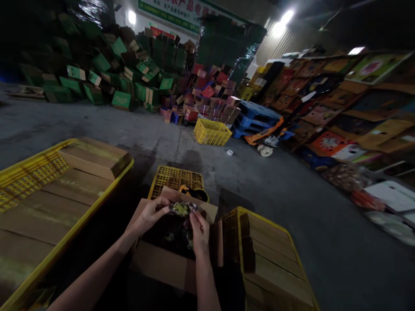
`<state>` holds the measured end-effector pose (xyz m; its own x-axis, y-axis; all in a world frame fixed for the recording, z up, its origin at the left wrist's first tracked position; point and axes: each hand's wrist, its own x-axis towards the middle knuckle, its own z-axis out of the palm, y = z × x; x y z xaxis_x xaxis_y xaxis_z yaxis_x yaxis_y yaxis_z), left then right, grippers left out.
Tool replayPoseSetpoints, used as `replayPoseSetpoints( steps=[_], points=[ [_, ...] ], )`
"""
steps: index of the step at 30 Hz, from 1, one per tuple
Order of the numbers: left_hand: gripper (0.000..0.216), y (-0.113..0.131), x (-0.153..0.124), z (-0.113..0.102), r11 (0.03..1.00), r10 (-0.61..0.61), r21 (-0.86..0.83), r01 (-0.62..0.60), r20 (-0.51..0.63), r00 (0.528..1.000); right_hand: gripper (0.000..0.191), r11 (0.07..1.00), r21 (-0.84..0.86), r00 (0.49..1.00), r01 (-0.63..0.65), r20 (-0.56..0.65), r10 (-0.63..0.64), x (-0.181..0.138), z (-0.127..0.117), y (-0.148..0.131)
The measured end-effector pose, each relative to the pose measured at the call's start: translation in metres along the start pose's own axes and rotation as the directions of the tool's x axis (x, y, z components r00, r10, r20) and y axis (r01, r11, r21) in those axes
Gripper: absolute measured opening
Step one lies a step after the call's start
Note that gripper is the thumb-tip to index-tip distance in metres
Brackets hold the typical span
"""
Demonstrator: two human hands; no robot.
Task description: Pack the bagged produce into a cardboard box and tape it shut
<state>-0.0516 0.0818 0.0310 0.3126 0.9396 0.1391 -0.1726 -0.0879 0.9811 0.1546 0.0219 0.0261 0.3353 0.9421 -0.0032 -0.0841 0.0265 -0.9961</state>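
Packet (pixel 183 208), small and shiny with a yellowish-green middle, is held level between both hands over an open cardboard box (pixel 162 263), its long axis running left to right. From the head camera, the left hand (pixel 149 214) pinches its left end and the right hand (pixel 198 227) pinches its right end from below (both grips pressed together on the wrapper). Neither hand is nearer. A yellow crate (pixel 175 178) sits just beyond the box on the floor (pixel 292 207).

far crate (pixel 212 131): yellow, on floor
green boxes (pixel 97 69): heaped at back
blue pallets (pixel 256 115): stacked beside crate
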Motion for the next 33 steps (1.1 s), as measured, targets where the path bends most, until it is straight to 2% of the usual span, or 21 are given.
replayPoseSetpoints(
  steps=[3, 5, 9, 13, 16, 21, 25, 29, 33],
  points=[
    [0.031, 0.003, 0.0, -0.001, 1.0, -0.03, -0.009, 0.029, -0.004, 1.0, 0.037, 0.99, -0.121, 0.997, 0.072, -0.033, -0.077, 0.0, -0.002, -0.003],
    [0.029, 0.003, 0.001, -0.002, 1.0, -0.023, 0.009, 0.023, 0.0, 1.0, 0.036, 0.987, -0.132, 0.994, 0.09, -0.05, -0.097, 0.001, -0.003, -0.003],
    [0.03, 0.004, 0.003, 0.0, 0.992, 0.025, 0.125, -0.023, -0.011, 1.0, 0.038, 0.999, -0.034, 0.992, 0.041, -0.114, -0.045, 0.003, -0.005, 0.001],
    [0.031, 0.006, 0.001, 0.005, 0.992, 0.061, 0.111, -0.067, 0.055, 0.997, 0.034, 0.989, 0.15, 0.987, -0.003, -0.158, 0.027, 0.004, -0.004, 0.001],
    [0.043, 0.005, -0.001, 0.007, 0.997, 0.033, 0.067, -0.042, 0.122, 0.992, 0.029, 0.966, 0.254, 0.989, -0.036, -0.129, 0.07, 0.003, -0.001, -0.004],
    [0.046, -0.001, 0.003, 0.004, 1.0, -0.004, 0.005, 0.003, 0.151, 0.989, 0.03, 0.959, 0.276, 0.996, -0.068, -0.036, 0.081, 0.0, 0.002, -0.01],
    [0.038, 0.001, 0.005, 0.002, 0.999, 0.019, 0.033, -0.024, 0.127, 0.992, 0.048, 0.968, 0.248, 1.0, -0.027, 0.017, 0.023, -0.002, 0.003, -0.013],
    [0.041, 0.0, 0.007, 0.004, 1.0, -0.002, -0.001, 0.002, 0.104, 0.995, 0.063, 0.985, 0.129, 0.991, 0.117, 0.054, -0.125, -0.006, 0.004, -0.017],
    [0.052, -0.004, 0.006, 0.006, 0.997, -0.037, -0.059, 0.042, 0.086, 0.996, 0.04, 0.977, -0.05, 0.971, 0.209, 0.128, -0.202, -0.003, 0.002, -0.016]
  ],
)
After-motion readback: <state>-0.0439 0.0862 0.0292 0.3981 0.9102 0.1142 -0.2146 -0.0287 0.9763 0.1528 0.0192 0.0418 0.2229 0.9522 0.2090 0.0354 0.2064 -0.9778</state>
